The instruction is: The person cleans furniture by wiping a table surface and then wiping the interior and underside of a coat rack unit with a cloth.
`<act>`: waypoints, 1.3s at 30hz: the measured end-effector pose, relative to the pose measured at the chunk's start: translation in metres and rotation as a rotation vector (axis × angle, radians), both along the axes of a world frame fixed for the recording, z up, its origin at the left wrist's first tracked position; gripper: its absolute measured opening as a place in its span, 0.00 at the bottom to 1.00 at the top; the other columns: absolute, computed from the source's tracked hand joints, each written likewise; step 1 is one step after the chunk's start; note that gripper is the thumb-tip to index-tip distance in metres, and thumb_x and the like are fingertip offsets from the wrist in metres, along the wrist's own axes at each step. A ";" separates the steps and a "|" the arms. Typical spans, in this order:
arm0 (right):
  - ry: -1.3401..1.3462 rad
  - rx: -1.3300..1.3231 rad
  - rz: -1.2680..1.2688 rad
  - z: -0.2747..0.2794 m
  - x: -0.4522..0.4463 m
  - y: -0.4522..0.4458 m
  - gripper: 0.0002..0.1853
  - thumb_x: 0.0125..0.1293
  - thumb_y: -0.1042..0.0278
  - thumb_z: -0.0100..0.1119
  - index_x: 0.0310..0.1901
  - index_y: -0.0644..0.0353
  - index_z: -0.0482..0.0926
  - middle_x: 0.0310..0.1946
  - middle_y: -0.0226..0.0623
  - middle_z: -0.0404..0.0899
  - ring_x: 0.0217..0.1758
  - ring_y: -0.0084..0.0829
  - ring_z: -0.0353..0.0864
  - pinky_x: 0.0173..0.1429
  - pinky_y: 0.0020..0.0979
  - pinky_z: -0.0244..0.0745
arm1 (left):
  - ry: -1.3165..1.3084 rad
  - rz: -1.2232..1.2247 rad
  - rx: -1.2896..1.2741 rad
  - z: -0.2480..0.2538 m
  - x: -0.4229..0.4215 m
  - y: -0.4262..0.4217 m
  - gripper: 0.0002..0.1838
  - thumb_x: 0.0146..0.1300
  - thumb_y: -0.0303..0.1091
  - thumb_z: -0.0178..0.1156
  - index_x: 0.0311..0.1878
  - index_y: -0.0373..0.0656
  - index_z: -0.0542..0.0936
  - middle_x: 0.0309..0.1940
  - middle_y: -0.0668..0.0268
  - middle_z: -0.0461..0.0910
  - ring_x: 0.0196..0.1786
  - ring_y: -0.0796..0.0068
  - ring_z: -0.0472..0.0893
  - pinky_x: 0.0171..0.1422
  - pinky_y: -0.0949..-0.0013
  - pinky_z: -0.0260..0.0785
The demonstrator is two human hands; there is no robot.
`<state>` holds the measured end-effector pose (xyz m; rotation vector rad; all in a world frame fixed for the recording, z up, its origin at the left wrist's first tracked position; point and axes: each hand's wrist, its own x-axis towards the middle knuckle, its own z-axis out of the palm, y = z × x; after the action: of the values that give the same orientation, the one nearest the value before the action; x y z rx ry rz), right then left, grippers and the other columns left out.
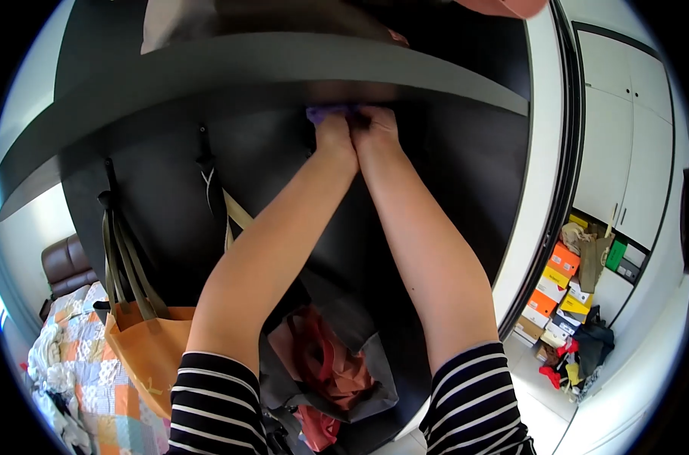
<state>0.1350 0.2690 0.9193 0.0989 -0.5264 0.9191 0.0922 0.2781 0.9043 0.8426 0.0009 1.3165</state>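
Note:
Both my arms reach up to the underside of a dark shelf (284, 64). My left hand (334, 130) is closed on a bunched purple piece, which looks like cloth (316, 114). Right beside it, wrists touching, my right hand (378, 126) has its fingers curled in close to the purple piece. Its fingertips are in shadow, so what they grip is hidden. Below my forearms hangs an open grey bag (379, 371) with reddish things (325, 360) inside.
An orange tote bag (143, 334) hangs by long straps from a hook (108, 163) at left. Another hook (202, 130) holds more straps. A bed with a patchwork cover (94, 379) stands far left. Stacked shoe boxes (561, 280) and white cabinets (606, 136) are at right.

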 end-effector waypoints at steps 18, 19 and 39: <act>-0.033 -0.127 0.150 -0.005 -0.038 -0.036 0.11 0.59 0.87 0.45 0.40 0.65 0.73 0.44 0.43 0.75 0.49 0.39 0.73 0.60 0.35 0.70 | -0.064 -0.139 -0.078 0.006 -0.083 -0.021 0.11 0.62 0.19 0.47 0.46 0.38 0.74 0.48 0.55 0.75 0.52 0.60 0.74 0.62 0.60 0.68; -0.004 -0.141 0.213 -0.005 -0.044 -0.035 0.11 0.60 0.87 0.44 0.41 0.67 0.73 0.45 0.44 0.75 0.50 0.39 0.73 0.61 0.35 0.70 | -0.059 -0.129 -0.071 0.006 -0.097 -0.029 0.12 0.62 0.18 0.47 0.46 0.38 0.74 0.48 0.55 0.75 0.52 0.60 0.74 0.62 0.60 0.68; -0.388 0.200 0.806 -0.025 -0.140 -0.236 0.09 0.69 0.82 0.41 0.48 0.74 0.68 0.49 0.44 0.72 0.55 0.32 0.71 0.65 0.27 0.67 | 0.112 -0.072 0.336 -0.013 -0.264 -0.238 0.10 0.68 0.23 0.43 0.49 0.29 0.70 0.49 0.57 0.73 0.54 0.63 0.73 0.68 0.60 0.65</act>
<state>-0.0053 0.0327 0.8944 0.3332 -0.9713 1.6868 -0.1722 0.0403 0.8918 1.1903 -0.1655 1.2176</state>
